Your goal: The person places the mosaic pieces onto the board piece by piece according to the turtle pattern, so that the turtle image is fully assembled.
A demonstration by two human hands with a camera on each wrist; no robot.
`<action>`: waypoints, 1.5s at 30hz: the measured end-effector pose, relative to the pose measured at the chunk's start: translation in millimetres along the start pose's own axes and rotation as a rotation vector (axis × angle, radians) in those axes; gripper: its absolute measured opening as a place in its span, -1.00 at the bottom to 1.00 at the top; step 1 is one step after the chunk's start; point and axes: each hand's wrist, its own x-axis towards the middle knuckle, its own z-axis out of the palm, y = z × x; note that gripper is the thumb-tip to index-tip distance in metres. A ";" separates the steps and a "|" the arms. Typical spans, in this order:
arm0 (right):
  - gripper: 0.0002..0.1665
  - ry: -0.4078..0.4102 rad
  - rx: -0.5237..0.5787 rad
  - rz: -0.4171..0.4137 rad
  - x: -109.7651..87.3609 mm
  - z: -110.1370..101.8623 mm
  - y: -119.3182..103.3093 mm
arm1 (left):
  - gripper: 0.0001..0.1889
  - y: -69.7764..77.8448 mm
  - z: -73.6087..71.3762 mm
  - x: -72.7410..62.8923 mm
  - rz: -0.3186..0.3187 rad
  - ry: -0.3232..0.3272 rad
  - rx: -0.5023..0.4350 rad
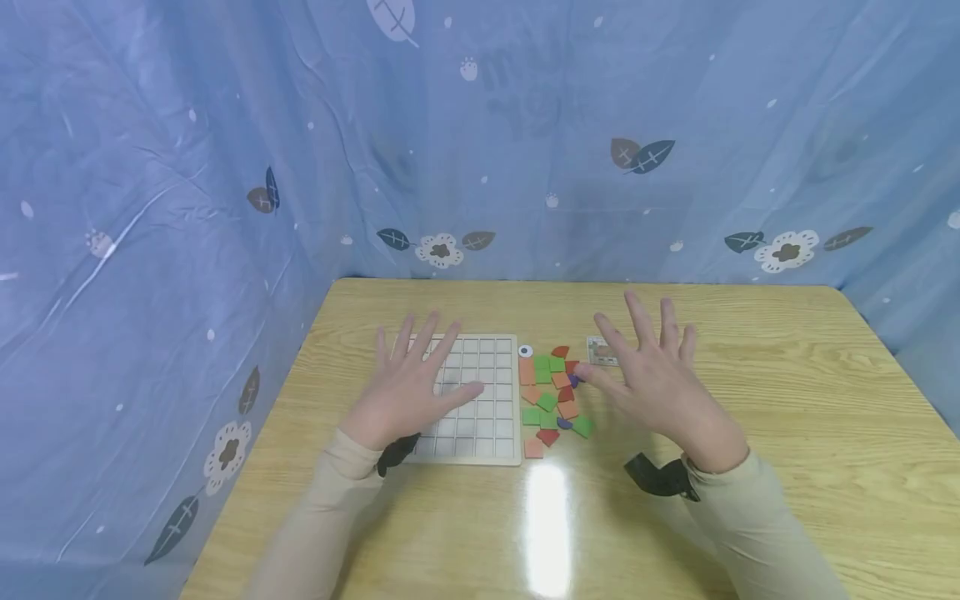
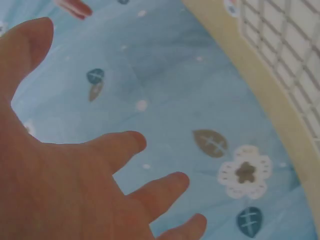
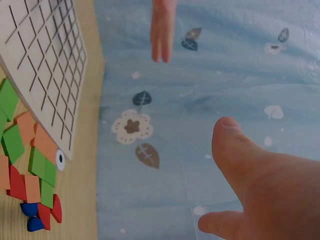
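My left hand (image 1: 408,392) is spread above a white grid board (image 1: 491,454) with a pale wooden frame, hiding its left part. To the right of the board, my right hand (image 1: 656,387) is held up with fingers spread and nothing in it. Between the two lie loose flat pieces: green squares (image 1: 549,419), orange squares (image 1: 567,409), red curved pieces (image 1: 548,437) and blue curved pieces (image 3: 35,223). A round white piece with a dark eye (image 1: 526,351) sits by the board's upper right corner. Near my right fingers is a small printed card (image 1: 600,352), partly covered.
The wooden table (image 1: 810,400) reaches back to a blue patterned curtain (image 1: 555,150), which also hangs along the left and right. A bright reflection shows on the table near the front. Dark straps (image 1: 660,477) are on both wrists.
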 end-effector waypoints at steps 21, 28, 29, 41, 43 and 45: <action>-0.05 -0.004 -0.023 -0.068 9.0 15.3 -1.0 | 0.22 -66.6 32.8 -26.3 -0.099 -0.032 0.001; -0.05 -0.020 -0.006 -0.072 10.2 18.3 -1.6 | 0.33 -80.5 45.3 -32.8 -0.115 -0.051 0.008; -0.05 -0.021 -0.003 -0.076 10.5 19.1 -1.7 | 0.34 -82.2 47.0 -34.1 -0.114 -0.059 0.008; -0.06 -0.042 0.017 -0.078 16.1 30.1 -0.3 | 0.47 -95.6 61.0 -41.5 -0.116 -0.137 -0.020; -0.05 -0.044 0.014 -0.080 17.0 31.4 0.3 | 0.49 -96.9 63.4 -41.7 -0.114 -0.151 -0.025; -0.05 -0.045 0.010 -0.080 17.9 32.7 0.8 | 0.50 -97.9 65.6 -41.4 -0.110 -0.157 -0.033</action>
